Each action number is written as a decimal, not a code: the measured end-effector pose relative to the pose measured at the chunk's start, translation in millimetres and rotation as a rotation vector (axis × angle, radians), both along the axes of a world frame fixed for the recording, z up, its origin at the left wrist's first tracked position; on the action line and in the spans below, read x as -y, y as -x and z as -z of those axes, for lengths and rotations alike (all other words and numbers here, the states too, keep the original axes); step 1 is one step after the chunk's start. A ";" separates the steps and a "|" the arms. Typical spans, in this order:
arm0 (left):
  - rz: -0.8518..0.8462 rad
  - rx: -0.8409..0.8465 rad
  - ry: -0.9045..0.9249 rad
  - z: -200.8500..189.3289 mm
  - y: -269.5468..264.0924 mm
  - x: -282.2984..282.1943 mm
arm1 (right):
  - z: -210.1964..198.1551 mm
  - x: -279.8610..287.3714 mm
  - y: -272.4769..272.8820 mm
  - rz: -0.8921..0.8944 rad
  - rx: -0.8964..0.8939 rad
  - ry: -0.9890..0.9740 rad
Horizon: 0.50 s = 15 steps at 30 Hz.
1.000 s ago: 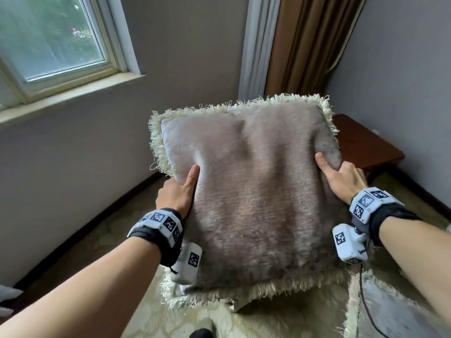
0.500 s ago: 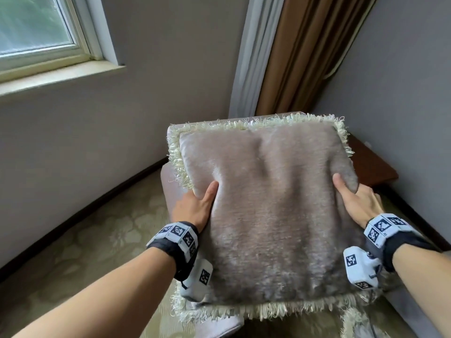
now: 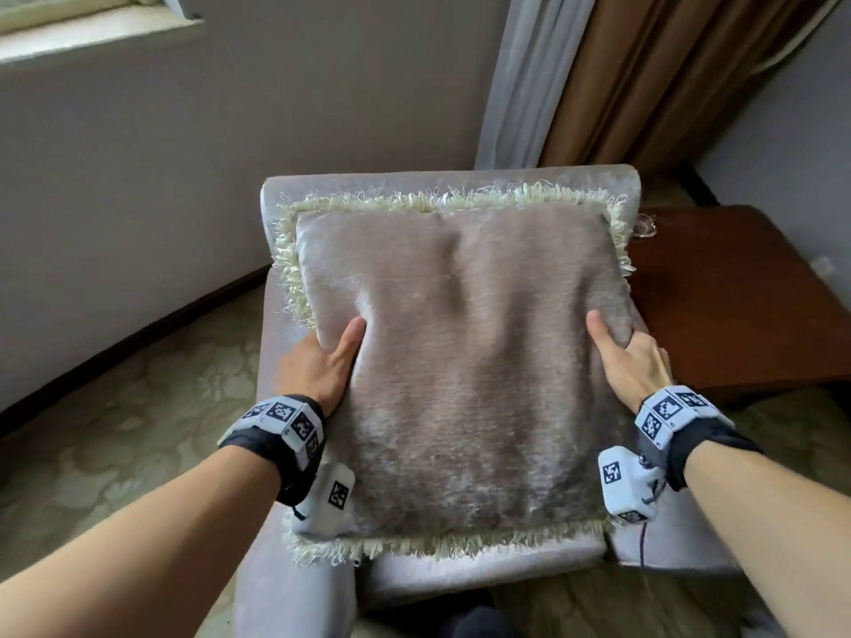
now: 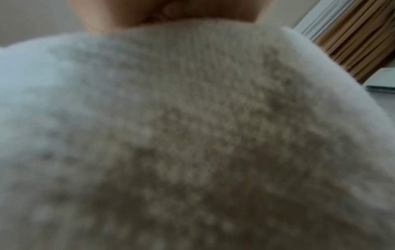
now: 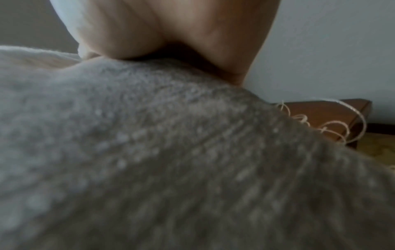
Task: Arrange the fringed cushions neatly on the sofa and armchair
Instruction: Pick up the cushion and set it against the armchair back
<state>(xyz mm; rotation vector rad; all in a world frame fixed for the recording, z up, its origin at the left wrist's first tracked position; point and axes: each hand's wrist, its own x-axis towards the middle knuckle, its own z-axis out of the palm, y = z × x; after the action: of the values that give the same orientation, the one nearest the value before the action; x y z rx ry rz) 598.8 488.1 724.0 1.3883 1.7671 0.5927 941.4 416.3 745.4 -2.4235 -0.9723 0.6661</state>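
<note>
A square taupe plush cushion (image 3: 465,361) with a cream fringe stands in front of the backrest of a pale grey armchair (image 3: 451,186). My left hand (image 3: 317,366) grips its left edge, thumb on the front face, fingers hidden behind. On the right edge my right hand (image 3: 631,356) grips it the same way. Blurred cushion pile (image 4: 192,143) fills the left wrist view, and more of that pile (image 5: 171,160) fills the right wrist view under my palm.
A dark wooden side table (image 3: 737,306) stands just right of the armchair. Behind it hang a brown curtain (image 3: 667,76) and a white sheer (image 3: 529,76). A grey wall with a window sill (image 3: 92,34) is at left. Patterned carpet (image 3: 138,407) covers the floor.
The cushion, held in both hands, has come down and forward against the armchair's backrest. The armchair has come into full view as my head tipped down; my grips are unchanged.
</note>
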 end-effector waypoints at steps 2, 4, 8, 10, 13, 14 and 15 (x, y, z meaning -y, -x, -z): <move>-0.031 -0.014 -0.007 7.9 -25.8 -4.0 | 14.8 -12.0 -29.0 -0.005 -0.021 0.024; -0.060 0.010 -0.027 16.4 -45.9 -8.5 | 28.0 -23.9 -54.1 -0.025 -0.045 0.014; -0.057 -0.034 0.044 34.7 -71.6 -21.2 | 49.4 -44.6 -84.9 -0.048 -0.090 0.019; -0.073 -0.019 0.065 46.4 -79.9 -29.1 | 61.3 -52.3 -94.3 -0.053 -0.117 0.031; -0.107 0.034 0.105 69.7 -89.3 -42.9 | 89.2 -65.0 -105.8 -0.050 -0.174 0.013; -0.115 0.055 0.110 80.1 -91.7 -47.6 | 99.6 -69.2 -107.9 -0.044 -0.185 0.009; -0.123 0.070 0.115 88.6 -94.6 -52.4 | 111.4 -73.6 -110.8 -0.047 -0.195 0.005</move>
<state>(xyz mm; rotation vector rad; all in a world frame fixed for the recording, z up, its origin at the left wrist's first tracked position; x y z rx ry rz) 693.4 540.5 635.4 1.1743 1.8103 0.5877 1052.1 489.9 634.0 -2.2946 -0.9511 0.9030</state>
